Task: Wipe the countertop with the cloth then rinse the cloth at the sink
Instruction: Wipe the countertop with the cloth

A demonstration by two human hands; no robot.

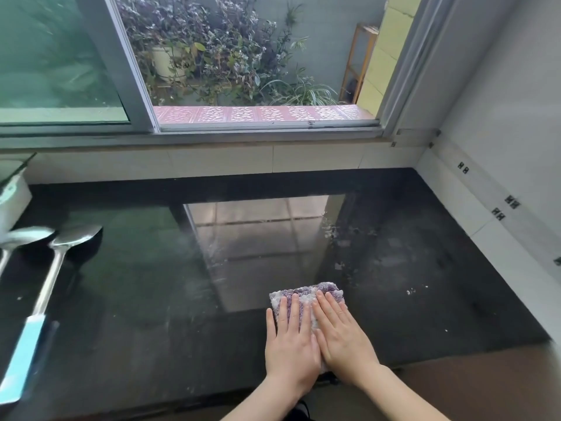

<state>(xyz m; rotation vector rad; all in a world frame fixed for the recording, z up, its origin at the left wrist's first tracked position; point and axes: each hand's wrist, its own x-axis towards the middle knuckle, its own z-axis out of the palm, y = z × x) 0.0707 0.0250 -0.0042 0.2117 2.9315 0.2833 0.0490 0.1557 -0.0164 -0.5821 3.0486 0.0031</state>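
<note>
I press the cloth [306, 294] with both flat hands, left hand [290, 347] and right hand [341, 338]; white specks on the countertop [425, 268] right of the cloth remain, rinsing not yet done.

Purple-white cloth [306, 294] — flat on dark glossy countertop [151, 284]

The cloth [306, 294] is soft and bumpy like a fluffy towel. Under the cloth, the dark worktop [145, 268] is smooth and very shiny, like a mirror. Right of the cloth, pale dusty smears [391, 259] make it dull. Far left of the cloth lies a shiny metal spoon [76, 235]. Its smooth blue handle [24, 357] looks like plastic. Behind the cloth, the white wall tiles [218, 161] are smooth. Above them is clear window glass [54, 56].
</note>
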